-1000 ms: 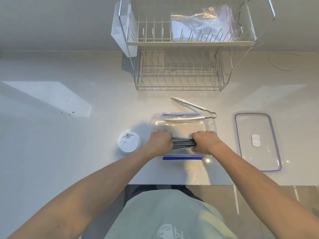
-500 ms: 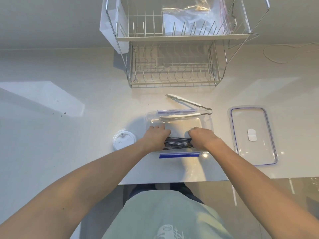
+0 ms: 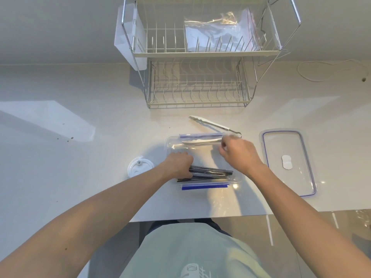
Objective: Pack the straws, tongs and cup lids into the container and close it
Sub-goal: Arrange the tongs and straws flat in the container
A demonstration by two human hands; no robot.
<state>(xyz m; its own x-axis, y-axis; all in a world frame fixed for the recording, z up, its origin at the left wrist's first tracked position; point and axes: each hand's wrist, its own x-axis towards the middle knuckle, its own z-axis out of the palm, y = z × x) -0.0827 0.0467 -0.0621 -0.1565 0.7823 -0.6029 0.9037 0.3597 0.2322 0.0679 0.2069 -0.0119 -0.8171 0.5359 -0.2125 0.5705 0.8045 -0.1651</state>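
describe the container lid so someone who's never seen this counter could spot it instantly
Start at the wire dish rack at the back of the counter, then come forward to the clear container. The container lid lies flat just right of it: a clear rounded rectangle with a blue seal line and a white centre patch.

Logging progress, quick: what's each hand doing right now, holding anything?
Left hand: closed on the black straws, inside the container.
Right hand: off the straws, at the tongs; grip cannot be told.
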